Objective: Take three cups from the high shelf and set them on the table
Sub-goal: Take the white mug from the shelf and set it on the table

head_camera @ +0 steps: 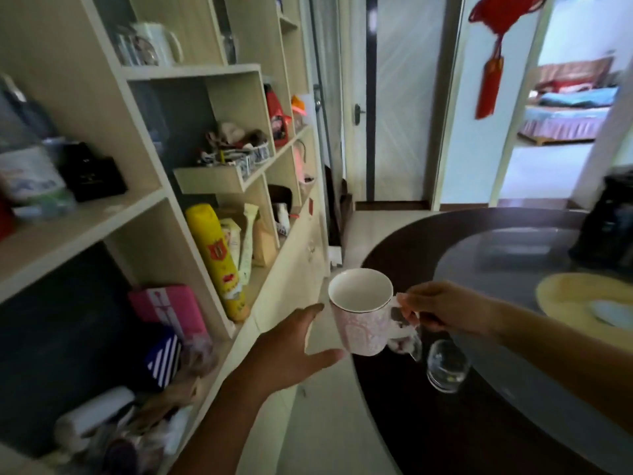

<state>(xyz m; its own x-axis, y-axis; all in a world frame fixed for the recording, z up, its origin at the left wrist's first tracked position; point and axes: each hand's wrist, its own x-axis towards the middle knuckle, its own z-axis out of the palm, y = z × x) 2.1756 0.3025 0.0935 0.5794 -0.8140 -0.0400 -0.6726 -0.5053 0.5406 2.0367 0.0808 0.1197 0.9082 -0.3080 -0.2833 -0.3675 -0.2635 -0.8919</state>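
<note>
- Left hand (291, 347), nearest the camera, reaches forward with its fingers spread, grasping nothing, its fingertips just beside the pink cup (361, 313).
- Right hand (445, 310) pinches the pink cup's handle, holding it upright in the air at the edge of the dark round surface (404, 248).
- A clear glass cup (447, 366) shows just below the right hand, over the surface.
- A white mug (156, 42) stands on the high shelf (191, 70).
</note>
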